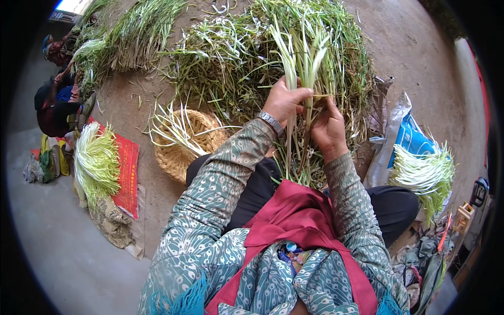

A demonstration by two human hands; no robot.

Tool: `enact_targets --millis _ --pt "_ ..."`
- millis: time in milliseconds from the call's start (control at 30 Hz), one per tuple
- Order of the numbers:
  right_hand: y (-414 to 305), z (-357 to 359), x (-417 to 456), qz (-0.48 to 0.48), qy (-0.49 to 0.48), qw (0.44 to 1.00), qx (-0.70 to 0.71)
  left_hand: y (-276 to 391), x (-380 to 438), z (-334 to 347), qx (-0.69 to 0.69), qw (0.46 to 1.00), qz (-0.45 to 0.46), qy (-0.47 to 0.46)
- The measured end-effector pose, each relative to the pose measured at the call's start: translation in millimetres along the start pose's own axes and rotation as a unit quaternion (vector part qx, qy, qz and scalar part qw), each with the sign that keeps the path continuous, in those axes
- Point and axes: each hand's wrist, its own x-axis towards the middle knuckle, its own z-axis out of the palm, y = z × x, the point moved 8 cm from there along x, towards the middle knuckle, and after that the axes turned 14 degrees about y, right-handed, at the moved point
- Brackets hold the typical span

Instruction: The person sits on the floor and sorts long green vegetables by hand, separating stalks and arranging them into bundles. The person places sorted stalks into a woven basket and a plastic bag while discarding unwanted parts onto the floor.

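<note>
My left hand point(284, 100), with a metal watch at the wrist, is closed round pale green-white leafy stalks point(290, 71) that stand upright above my lap. Thumb and fingers of my right hand point(330, 124) pinch a yellowish outer leaf at the side of a second cluster of stalks point(309, 75), just right of the left thumb. Longer stems hang down between both hands. Behind them lies a large heap of green stalks and leaves point(232, 59). A woven straw basket point(173, 161) sits left of my knee, with several long white shoots point(179, 136) across its rim.
Pale trimmed shoots point(98, 161) lie on a red sack point(128, 173) at left. Another bundle point(421, 169) rests at right by a blue and white sack point(411, 134). More green stalks point(138, 35) lie at upper left, near two people point(59, 98). Crumpled cloth point(425, 256) is at lower right.
</note>
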Motion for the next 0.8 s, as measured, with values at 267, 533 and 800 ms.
enact_targets --millis 267,533,800 --pt "-28.5 -26.0 -14.5 -0.143 -0.045 0.983 -0.107 18.4 17.4 -22.5 -0.116 0.993 -0.010 0.028" --pt "35.4 -236.1 25.8 -0.061 -0.072 0.311 -0.946 54.3 23.7 -52.6 -0.160 0.983 0.055 0.069" --pt "-42.1 -46.7 1.6 -0.235 -0.044 0.592 -0.770 31.2 15.4 -22.7 -0.104 0.995 0.003 0.008"
